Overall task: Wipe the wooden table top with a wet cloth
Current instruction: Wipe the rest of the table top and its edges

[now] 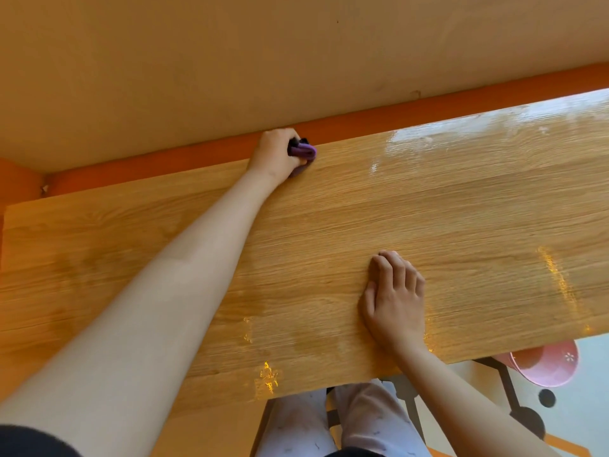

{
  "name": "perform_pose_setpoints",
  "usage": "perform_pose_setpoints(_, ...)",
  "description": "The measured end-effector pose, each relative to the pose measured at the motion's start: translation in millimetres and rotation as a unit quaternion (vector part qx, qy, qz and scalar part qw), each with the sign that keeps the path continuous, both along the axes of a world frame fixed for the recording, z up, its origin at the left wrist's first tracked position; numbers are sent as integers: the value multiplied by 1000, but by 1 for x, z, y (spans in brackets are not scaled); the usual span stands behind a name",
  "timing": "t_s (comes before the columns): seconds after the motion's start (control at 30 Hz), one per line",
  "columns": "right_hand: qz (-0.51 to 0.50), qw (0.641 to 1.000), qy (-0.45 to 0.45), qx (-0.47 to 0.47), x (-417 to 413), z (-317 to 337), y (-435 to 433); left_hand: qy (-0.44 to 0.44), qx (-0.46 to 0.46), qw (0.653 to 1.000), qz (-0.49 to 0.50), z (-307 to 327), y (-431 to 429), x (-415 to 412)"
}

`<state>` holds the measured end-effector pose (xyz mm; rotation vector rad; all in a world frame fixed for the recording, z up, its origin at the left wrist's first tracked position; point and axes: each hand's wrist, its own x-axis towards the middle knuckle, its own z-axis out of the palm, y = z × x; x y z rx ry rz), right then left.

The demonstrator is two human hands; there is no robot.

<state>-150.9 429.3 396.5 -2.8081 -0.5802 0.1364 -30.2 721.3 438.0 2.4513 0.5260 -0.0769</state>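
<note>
**Step in hand: wiping the far strip of the worktop (pixel 461 209).**

The left grip (pixel 275 153) is curled round a bunched purple cloth (pixel 304 151). With the arm at full stretch, it presses the cloth on the wood at the far edge, just beside the orange band (pixel 164 159) at the foot of the wall. The right grip (pixel 393 298) holds nothing. It lies flat, fingers straight, near the front edge, apparently as a brace.

Recommended procedure, judged from this view:

1. Draw the cloth along the grain in long, overlapping passes parallel to the far edge.
2. Press through the palm for even contact (a bunched cloth covers little, and opening it out would cover more).
3. Wet sheen shows at the far right. The left portion looks duller and probably needs attention next.
4. Lift the bracing hand before wiping the strip beneath it.
</note>
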Motion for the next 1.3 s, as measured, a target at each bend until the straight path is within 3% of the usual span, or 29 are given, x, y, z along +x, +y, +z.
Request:
perform_pose_setpoints(0.3, 6, 1000, -2, 8, 0, -1, -1, 4, -91, 990, -105, -7, -90, -157)
perform_pose_setpoints(0.4, 8, 1000, 2, 8, 1, -1, -1, 15, -69, 990, -124, -7, -111, -186)
perform_pose_setpoints(0.7, 33, 994, 54, 92, 10, 5, -15, 20, 51, 998, -38, -4, -79, -91)
perform_pose_setpoints(0.87, 26, 998, 11, 55, 11, 6, -55, 30, 86, 995, -40, 1, -87, -85)
perform_pose_setpoints(1.3, 51, 999, -13, 17, 8, -4, -88, 75, -90, 984, -134, 5, -196, -289)
